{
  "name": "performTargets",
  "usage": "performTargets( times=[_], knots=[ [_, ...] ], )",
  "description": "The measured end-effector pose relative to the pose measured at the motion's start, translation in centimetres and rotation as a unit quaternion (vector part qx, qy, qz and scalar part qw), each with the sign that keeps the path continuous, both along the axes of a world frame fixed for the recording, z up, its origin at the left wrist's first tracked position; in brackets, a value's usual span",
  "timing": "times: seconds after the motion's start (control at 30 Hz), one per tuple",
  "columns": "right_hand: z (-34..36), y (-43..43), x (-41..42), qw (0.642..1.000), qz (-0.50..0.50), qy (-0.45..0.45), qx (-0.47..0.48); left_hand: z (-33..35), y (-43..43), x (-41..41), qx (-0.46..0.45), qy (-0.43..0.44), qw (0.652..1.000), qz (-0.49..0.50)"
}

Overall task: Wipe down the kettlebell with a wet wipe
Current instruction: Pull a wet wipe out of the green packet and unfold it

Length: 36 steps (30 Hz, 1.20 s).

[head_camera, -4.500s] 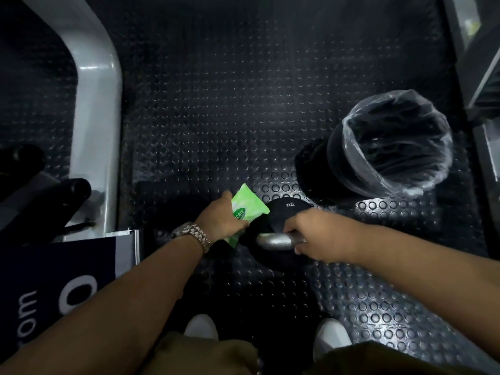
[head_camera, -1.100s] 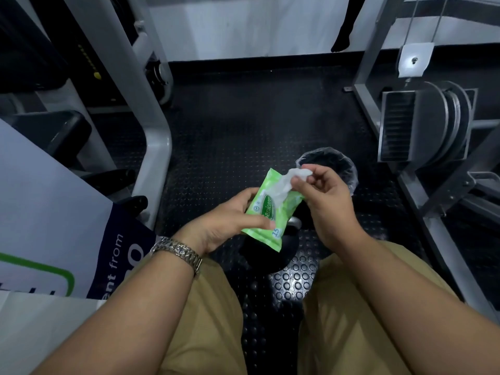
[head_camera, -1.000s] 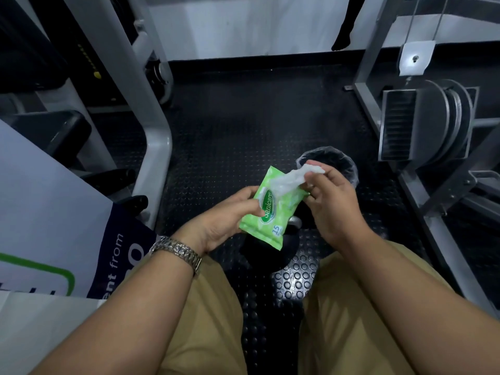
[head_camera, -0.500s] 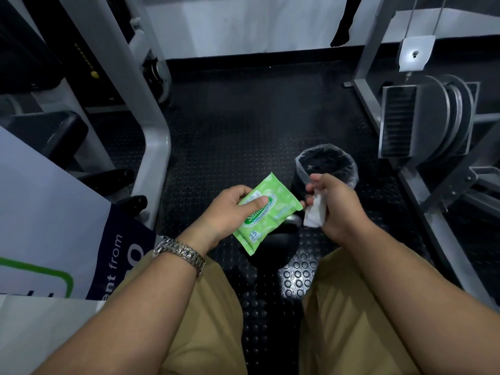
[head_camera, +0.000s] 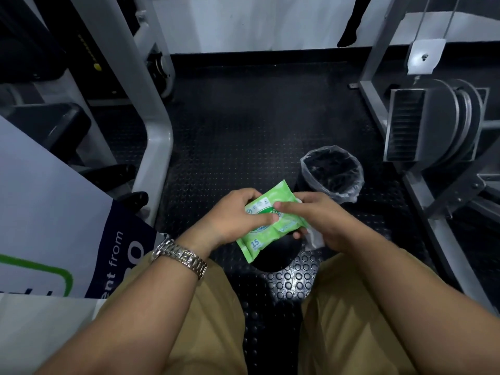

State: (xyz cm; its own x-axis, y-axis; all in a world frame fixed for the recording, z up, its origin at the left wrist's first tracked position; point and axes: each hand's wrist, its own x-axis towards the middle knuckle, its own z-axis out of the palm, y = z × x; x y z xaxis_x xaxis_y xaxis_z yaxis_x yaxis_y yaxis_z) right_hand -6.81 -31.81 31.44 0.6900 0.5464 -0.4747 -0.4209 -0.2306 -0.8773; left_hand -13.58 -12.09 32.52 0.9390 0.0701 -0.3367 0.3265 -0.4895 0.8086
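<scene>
Both hands on the green wipes pack, above the kettlebell.

The left hand [head_camera: 232,215] grips the wipes pack [head_camera: 266,234] at one end. The right hand [head_camera: 319,220] pinches the other end, and a white wet wipe [head_camera: 313,238] is tucked under its fingers. The dark kettlebell [head_camera: 273,259] stands on the floor [head_camera: 243,131] between the knees, mostly hidden.
</scene>
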Motion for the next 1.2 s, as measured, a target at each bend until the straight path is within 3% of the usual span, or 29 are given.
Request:
performTargets(
  times=[0.2, 0.37, 0.5, 0.63, 0.83, 1.07, 1.13, 1.2],
  knots=[
    [-1.2, 5.0, 1.3, 0.996, 0.001, -0.091, -0.015, -1.0, 3.2, 0.0, 0.044, 0.013, 0.997, 0.060],
    [-4.6, 9.9, 3.2, 0.998, 0.002, -0.055, -0.020, -2.8, 6.3, 0.6, 0.177, 0.065, 0.980, 0.064],
    [-6.9, 12.5, 4.3, 0.998, 0.021, -0.052, -0.021, -4.2, 7.8, 0.8, 0.211, 0.112, 0.970, 0.040],
    [-8.0, 13.8, 4.8, 0.999, 0.039, 0.015, -0.019, -5.0, 9.3, 0.8, 0.246, 0.085, 0.964, 0.054],
    [-8.9, 14.4, 6.3, 0.996, 0.069, 0.051, -0.004, -6.2, 10.8, 1.6, 0.216, 0.043, 0.973, 0.071],
    [-10.3, 14.2, 7.1, 0.998, 0.051, 0.024, -0.004, -7.3, 11.6, 4.6, 0.070, 0.105, 0.990, 0.067],
    [-10.7, 14.0, 7.1, 0.998, 0.047, 0.010, -0.029, -8.1, 12.0, 5.7, 0.081, 0.117, 0.987, 0.079],
    [-11.5, 13.5, 7.6, 0.988, 0.075, -0.068, -0.113, -9.1, 12.4, 6.6, 0.083, 0.141, 0.983, 0.084]
  ],
)
